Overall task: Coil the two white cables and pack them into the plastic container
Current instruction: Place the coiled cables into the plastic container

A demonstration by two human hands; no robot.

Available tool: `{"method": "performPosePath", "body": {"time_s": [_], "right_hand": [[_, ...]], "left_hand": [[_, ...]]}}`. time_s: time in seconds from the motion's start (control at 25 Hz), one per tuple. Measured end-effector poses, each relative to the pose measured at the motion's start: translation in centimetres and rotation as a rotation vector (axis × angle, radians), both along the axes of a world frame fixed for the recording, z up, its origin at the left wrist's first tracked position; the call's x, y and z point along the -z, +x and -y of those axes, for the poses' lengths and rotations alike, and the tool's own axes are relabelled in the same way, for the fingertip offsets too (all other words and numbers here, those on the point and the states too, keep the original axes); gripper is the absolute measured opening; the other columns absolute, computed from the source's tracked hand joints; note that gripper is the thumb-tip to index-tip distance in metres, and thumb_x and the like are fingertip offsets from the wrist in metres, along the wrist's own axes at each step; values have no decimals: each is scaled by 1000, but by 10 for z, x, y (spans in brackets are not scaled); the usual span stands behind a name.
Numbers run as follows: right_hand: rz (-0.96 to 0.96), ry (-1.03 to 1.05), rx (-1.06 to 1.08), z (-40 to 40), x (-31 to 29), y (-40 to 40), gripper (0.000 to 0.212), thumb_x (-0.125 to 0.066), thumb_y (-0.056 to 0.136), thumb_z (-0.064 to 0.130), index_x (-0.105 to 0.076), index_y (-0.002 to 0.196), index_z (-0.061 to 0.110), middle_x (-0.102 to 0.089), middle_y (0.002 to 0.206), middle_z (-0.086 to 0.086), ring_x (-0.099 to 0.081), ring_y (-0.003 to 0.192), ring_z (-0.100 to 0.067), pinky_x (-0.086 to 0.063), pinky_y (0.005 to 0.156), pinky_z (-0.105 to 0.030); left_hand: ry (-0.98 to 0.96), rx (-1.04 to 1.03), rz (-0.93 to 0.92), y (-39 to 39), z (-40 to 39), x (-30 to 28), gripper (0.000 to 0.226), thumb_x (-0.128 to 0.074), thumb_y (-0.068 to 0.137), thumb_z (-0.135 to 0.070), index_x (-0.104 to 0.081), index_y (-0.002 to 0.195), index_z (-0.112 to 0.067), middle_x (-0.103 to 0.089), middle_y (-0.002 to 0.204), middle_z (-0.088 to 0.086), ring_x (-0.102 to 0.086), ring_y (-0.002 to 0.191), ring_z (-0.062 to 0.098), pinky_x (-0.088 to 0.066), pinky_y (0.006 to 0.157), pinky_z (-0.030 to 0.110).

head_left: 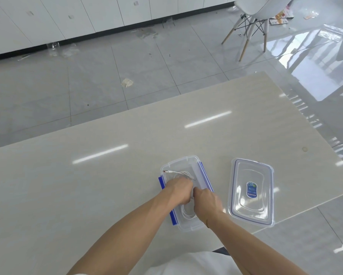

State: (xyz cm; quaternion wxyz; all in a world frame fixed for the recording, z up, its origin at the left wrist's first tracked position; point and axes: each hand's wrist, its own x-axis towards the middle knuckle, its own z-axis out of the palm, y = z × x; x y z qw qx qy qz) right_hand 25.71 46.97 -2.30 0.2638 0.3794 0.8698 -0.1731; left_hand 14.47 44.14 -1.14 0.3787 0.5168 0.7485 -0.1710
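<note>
A clear plastic container (183, 161) with blue side clips stands on the table, and both my hands reach into it. One coiled white cable (183, 174) lies in its far half, a plug end pointing left. A second white coil (187, 213) shows in the near half, below my hands. My left hand (179, 190) is curled down over the cables in the middle of the box. My right hand (206, 203) is closed beside it, its fingers pinching white cable. The fingertips of both hands are hidden.
The container's clear lid (252, 190), with a blue label, lies flat to the right near the table's right edge. The beige table (107, 185) stretches left and forward. A white chair (252, 14) stands on the tiled floor far beyond.
</note>
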Motion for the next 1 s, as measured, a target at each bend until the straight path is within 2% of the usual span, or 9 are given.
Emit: {"method": "performPosePath", "body": {"time_s": [0.2, 0.36, 0.56, 0.76, 1.0], "right_hand": [[-2, 37, -18, 2, 4, 0, 24, -50, 94, 1, -58, 114, 12, -69, 108, -8, -69, 97, -28, -53, 73, -33], [-1, 49, -27, 5, 5, 2, 23, -52, 94, 1, -57, 114, 13, -70, 108, -8, -70, 98, -27, -55, 76, -34], [-4, 54, -16, 7, 6, 5, 19, -53, 97, 5, -59, 114, 13, -70, 107, -7, -70, 96, -26, -55, 77, -33], [-74, 57, -3, 14, -2, 5, 18, -50, 98, 17, -62, 113, 17, -71, 106, -4, -70, 96, -24, -58, 84, -35], [-243, 111, -144, 24, -22, 13, 35, -49, 96, 31, -58, 130, 31, -69, 114, 4, -67, 102, -21, -56, 84, -34]], "left_hand": [[39, 56, -61, 2, 6, 0, 22, -60, 87, -3, -66, 108, -7, -70, 104, 14, -68, 96, 32, -50, 72, 37], [72, 118, -126, 5, 10, -1, 21, -59, 90, -8, -65, 110, -11, -71, 106, 12, -68, 98, 30, -44, 74, 36], [123, 171, -178, 8, 18, -1, 19, -57, 95, -19, -62, 113, -14, -71, 107, 10, -67, 98, 29, -45, 91, 40], [320, 187, -188, 4, 36, -10, 23, -55, 94, -21, -60, 115, -13, -68, 112, 11, -63, 102, 32, -42, 92, 43], [657, 34, -86, -7, 79, -22, 30, -51, 93, -27, -62, 120, -17, -63, 119, 6, -56, 112, 28, -38, 102, 38]]}}
